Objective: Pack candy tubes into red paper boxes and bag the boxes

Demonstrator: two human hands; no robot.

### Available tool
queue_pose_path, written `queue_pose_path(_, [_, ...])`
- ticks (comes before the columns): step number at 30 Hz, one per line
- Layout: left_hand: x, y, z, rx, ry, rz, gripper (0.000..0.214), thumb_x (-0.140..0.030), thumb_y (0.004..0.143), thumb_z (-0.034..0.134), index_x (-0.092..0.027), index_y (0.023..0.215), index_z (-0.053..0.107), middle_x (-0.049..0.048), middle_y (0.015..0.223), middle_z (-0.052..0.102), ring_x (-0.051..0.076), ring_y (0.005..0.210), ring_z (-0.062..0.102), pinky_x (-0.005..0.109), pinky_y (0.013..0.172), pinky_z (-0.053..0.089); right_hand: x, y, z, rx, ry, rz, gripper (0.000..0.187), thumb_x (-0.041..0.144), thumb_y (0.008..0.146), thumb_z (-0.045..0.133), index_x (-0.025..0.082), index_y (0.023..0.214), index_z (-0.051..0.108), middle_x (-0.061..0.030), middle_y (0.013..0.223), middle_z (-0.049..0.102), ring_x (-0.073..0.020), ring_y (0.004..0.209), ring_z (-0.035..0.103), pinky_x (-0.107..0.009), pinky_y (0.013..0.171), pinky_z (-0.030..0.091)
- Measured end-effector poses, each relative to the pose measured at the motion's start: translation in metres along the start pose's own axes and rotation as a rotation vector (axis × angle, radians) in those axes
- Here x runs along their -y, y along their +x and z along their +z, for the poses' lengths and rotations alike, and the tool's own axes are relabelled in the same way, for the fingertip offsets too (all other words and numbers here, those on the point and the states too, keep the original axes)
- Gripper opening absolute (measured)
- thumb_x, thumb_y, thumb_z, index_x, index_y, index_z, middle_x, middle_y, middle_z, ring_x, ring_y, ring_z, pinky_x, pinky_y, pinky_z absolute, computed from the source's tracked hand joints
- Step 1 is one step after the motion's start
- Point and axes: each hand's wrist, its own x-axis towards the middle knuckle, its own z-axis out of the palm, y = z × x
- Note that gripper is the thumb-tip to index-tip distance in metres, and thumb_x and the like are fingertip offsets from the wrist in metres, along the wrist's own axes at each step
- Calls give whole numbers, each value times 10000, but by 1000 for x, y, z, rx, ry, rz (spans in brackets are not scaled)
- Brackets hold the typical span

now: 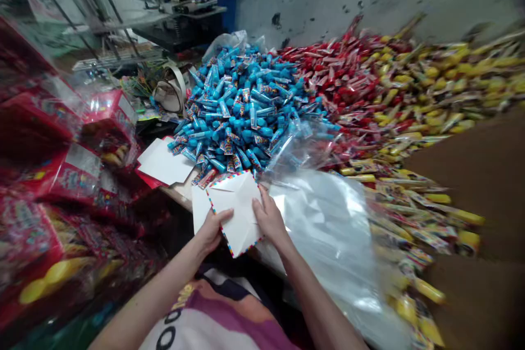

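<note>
A white paper envelope (233, 213) w/ a red & blue striped edge was held above the tabletop (176, 192), close to the body. It looked light, thin & soft, so it was judged easy to bend & easy to crease, tho prob. not slippery. The folded flaps looked loose, so the best hold was judged to be at the outer edges, w/ a soft pinch.

The L hand (211, 231) was set on the left edge & the R hand (268, 216) on the right side, w/ the R fingers (259, 206) laid on top. The hands were apart, w/ the envelope between them, & both seemed to be clamped on it gently. The L forearm (156, 290) & R forearm (318, 298) were angled in from the bottom of the view, w/ the wrists bent a bit.

A 2nd white sheet (200, 208) was seen just under the envelope's left side. A clear plastic bag (324, 229) was laid next to the R hand. A big heap of blue-wrapped sweets (238, 104) was piled just past the envelope, & more white paper sheets (164, 159) were left beside that heap.
</note>
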Motion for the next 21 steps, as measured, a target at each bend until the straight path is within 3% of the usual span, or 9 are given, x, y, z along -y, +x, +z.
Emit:
queue_pose_path(3, [-12,-22,8,0,62,106,577,-277,530,804,-135,1061,630,89,971,735,245,838,685,320,755,551,7,-12,-5,22,186,-93,603,472,924,387,215,1469,365,-82,1456,459,-237,1325,441,-421,1095,361])
queue_pose_path(6, [-26,-47,15,12,328,316,455,-265,607,771,-158,1030,639,67,939,731,225,811,680,299,728,547,-3,-25,-12,14,146,-172,554,457,964,334,241,1473,356,-50,1484,426,-210,1348,417,-393,1095,363])
queue_pose_path(9, [-31,-58,17,116,779,612,332,-193,722,664,-191,1053,647,62,970,721,227,870,675,306,784,541,-36,-39,-18,-99,-248,-157,542,427,949,397,216,1448,408,-86,1491,410,-270,1392,339,-474,1121,289])
queue_pose_path(12, [-19,-36,10,245,1344,804,565,-33,720,523,-245,1242,566,69,1233,642,247,1143,586,368,967,483,-77,-51,-23,-126,-670,-39,542,412,901,515,239,1412,468,-97,1519,360,-358,1420,242,-555,1104,241])
queue_pose_path(14, [-2,-9,1,290,1699,762,672,20,706,463,-251,1320,495,81,1335,572,251,1216,532,401,982,474,-97,-55,-31,-107,-820,21,583,439,879,558,264,1424,450,-88,1536,330,-374,1420,229,-549,1095,247])
queue_pose_path(17, [24,25,-11,365,2053,620,583,-6,788,419,-215,1329,479,127,1245,603,261,1139,566,398,877,521,-113,-57,-46,-142,-912,75,598,475,895,531,268,1445,414,-76,1541,324,-339,1426,230,-502,1102,251])
queue_pose_path(19, [35,37,-14,442,2131,589,493,-151,855,489,-222,1343,469,140,1244,588,282,1158,547,406,880,513,-119,-56,-56,-166,-928,90,572,466,917,497,265,1446,410,-62,1541,325,-308,1430,234,-477,1105,255])
queue_pose_path(21, [39,40,-14,494,2109,580,545,-401,857,567,-228,1362,459,154,1305,544,317,1214,507,437,934,482,-123,-57,-61,-173,-919,87,569,468,918,493,261,1442,415,-57,1539,330,-302,1431,238,-475,1102,263])
